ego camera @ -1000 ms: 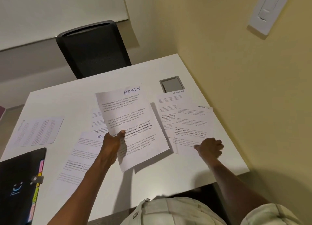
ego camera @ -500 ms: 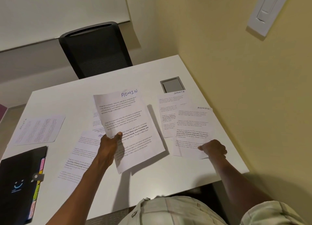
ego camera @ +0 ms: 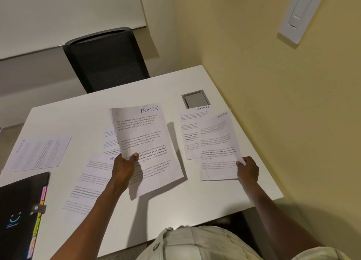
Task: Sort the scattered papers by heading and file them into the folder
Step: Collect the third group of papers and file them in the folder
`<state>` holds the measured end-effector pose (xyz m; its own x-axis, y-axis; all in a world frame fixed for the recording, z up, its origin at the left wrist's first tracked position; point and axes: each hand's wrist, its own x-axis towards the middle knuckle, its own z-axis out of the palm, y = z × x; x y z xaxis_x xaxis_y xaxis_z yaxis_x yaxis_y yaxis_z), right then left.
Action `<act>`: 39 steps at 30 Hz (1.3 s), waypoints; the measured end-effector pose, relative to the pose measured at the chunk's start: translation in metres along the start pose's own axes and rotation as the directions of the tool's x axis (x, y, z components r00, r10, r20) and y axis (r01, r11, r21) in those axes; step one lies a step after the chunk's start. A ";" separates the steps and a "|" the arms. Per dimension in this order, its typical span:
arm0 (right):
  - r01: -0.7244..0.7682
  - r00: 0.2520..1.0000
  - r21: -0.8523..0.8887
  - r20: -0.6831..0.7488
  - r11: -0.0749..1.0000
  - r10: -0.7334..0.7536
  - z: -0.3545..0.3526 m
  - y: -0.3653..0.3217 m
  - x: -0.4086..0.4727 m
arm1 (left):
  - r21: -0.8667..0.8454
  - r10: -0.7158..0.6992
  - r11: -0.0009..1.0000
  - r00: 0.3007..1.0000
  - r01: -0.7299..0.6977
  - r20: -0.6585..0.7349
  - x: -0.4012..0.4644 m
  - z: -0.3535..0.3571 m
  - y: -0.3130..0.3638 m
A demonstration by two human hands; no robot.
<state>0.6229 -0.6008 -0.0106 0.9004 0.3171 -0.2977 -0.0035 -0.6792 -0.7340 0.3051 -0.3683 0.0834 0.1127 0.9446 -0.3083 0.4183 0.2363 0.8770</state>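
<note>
My left hand (ego camera: pixel 124 169) grips a sheet headed ADMIN (ego camera: pixel 148 148) by its left edge and holds it above the white table (ego camera: pixel 175 211). My right hand (ego camera: pixel 247 169) pinches the right edge of a second ADMIN sheet (ego camera: pixel 218 146), which is lifted and tilted at the table's right side. Partly under that sheet lies a SPORTS sheet (ego camera: pixel 190 131). More printed sheets lie under and left of my left arm (ego camera: pixel 91 181), and one sits apart at the far left (ego camera: pixel 39 152). The black folder (ego camera: pixel 19 211) with coloured tabs lies at the bottom left.
A black chair (ego camera: pixel 105 60) stands behind the table's far edge. A grey cable hatch (ego camera: pixel 194 99) is set into the table near the yellow wall (ego camera: pixel 273 103) on the right. A white switch plate (ego camera: pixel 300 13) hangs on that wall.
My right hand slid from on top of the right-hand ADMIN sheet to its right edge, pinched it and raised it off the table. My left hand kept holding its ADMIN sheet.
</note>
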 end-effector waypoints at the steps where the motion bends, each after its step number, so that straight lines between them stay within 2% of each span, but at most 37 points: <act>1: 0.021 1.000 0.017 0.011 1.000 -0.021 0.000 -0.002 0.000 | 0.017 0.000 1.000 1.000 0.001 -0.012 0.001 0.000 0.001; 9: 0.092 0.968 0.194 0.211 0.977 -0.134 -0.002 -0.049 -0.003 | 0.059 -0.006 0.998 0.998 0.009 -0.059 0.002 -0.004 0.010; 14: 0.104 0.915 0.276 0.350 0.955 -0.200 0.005 -0.081 -0.019 | -0.018 -0.057 0.998 0.997 0.057 -0.048 0.005 -0.005 0.012; 19: 0.106 0.867 0.336 0.429 0.936 -0.252 0.015 -0.108 -0.036 | -0.201 -0.083 0.975 0.993 0.098 0.078 0.005 0.005 0.018; 23: 0.162 0.818 0.265 0.503 0.951 -0.280 0.013 -0.122 -0.040 | -0.301 -0.093 0.942 0.977 0.149 0.192 -0.001 0.014 0.025; 25: 0.172 0.791 0.249 0.541 0.953 -0.284 0.006 -0.129 -0.038 | -0.323 -0.086 0.931 0.962 0.170 0.259 -0.006 0.017 0.031; 29: 0.110 0.805 0.323 0.526 0.940 -0.275 -0.007 -0.149 -0.028 | -0.347 -0.065 0.916 0.928 0.202 0.368 -0.016 0.024 0.045; 32: 0.143 0.747 0.359 0.572 0.922 -0.338 -0.007 -0.165 -0.028 | -0.323 -0.063 0.915 0.875 0.243 0.479 -0.022 0.027 0.052; 36: 0.163 0.697 0.431 0.586 0.888 -0.412 0.007 -0.173 -0.035 | -0.337 -0.104 0.896 0.873 0.291 0.477 -0.019 0.027 0.058; 39: 0.172 0.704 0.443 0.569 0.880 -0.424 0.016 -0.173 -0.040 | -0.406 -0.055 0.851 0.825 0.334 0.563 -0.013 0.025 0.057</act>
<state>0.5800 -0.4856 0.1183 0.3881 0.8883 -0.2457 -0.0403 -0.2500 -0.9674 0.3502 -0.3727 0.1283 0.5770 0.6379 -0.5101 0.0279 0.6087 0.7929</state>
